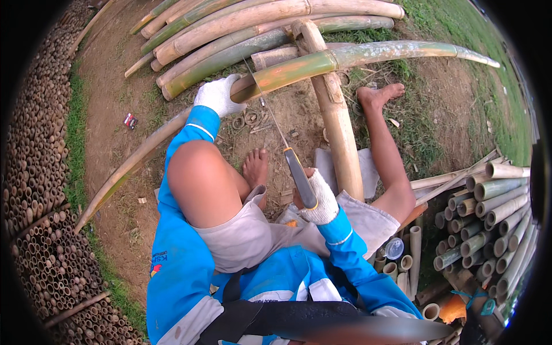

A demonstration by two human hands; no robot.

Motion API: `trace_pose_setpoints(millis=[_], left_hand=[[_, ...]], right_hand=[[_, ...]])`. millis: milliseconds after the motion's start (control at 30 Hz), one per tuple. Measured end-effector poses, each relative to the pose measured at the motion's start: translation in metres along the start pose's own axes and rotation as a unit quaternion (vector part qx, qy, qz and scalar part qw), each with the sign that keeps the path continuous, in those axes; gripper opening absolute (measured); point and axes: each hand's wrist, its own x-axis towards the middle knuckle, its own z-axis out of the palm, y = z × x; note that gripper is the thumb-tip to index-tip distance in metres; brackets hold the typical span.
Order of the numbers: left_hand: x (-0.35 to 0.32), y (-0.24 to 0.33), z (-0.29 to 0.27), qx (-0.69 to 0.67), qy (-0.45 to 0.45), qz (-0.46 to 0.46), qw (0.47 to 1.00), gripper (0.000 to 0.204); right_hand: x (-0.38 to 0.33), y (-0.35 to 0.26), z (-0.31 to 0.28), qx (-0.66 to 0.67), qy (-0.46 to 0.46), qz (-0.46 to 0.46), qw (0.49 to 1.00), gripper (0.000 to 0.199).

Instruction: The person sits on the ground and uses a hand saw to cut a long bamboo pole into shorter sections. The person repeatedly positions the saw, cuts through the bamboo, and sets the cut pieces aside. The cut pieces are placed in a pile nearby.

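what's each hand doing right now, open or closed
Left hand: closed, gripping the bamboo pole.
Right hand: closed, holding the saw by its handle.

The person's gloved left hand (219, 96) grips a green bamboo pole (296, 69) that crosses a bamboo post (336, 126), while the gloved right hand (318, 200) holds a handsaw (296, 170) across the pole. Cut bamboo tubes (40, 172) are stacked far left.

bamboo pole (299, 68): green-tan, long, crosswise | handsaw (296, 170): grey handle, yellow edging, blade across pole
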Motion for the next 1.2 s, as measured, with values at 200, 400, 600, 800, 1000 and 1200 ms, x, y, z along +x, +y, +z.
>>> trace_pose_setpoints(millis=[200, 400, 600, 800, 1000, 1200], left_hand=[[-0.001, 0.002, 0.000, -0.002, -0.010, -0.012, 1.000, 0.080], [-0.012, -0.009, 0.018, -0.055, 0.065, 0.055, 0.995, 0.101], [-0.014, -0.007, 0.034, -0.121, 0.112, 0.021, 0.986, 0.105], [-0.004, 0.003, 0.026, 0.004, 0.068, -0.012, 0.998, 0.077], [0.004, -0.008, 0.024, -0.009, 0.036, 0.014, 0.999, 0.070], [0.000, -0.007, 0.032, -0.017, 0.076, -0.002, 0.997, 0.070]], right_hand=[[-0.069, -0.010, 0.015, 0.094, 0.098, 0.020, 0.990, 0.046], [0.128, -0.019, 0.021, -0.287, 0.030, -0.272, 0.918, 0.056], [0.132, -0.024, 0.025, -0.339, 0.130, -0.282, 0.888, 0.056], [0.079, -0.008, 0.034, -0.307, 0.118, -0.259, 0.908, 0.064], [-0.106, 0.010, 0.016, -0.421, 0.165, -0.237, 0.860, 0.055], [0.036, -0.018, 0.023, -0.351, 0.130, -0.272, 0.887, 0.055]])
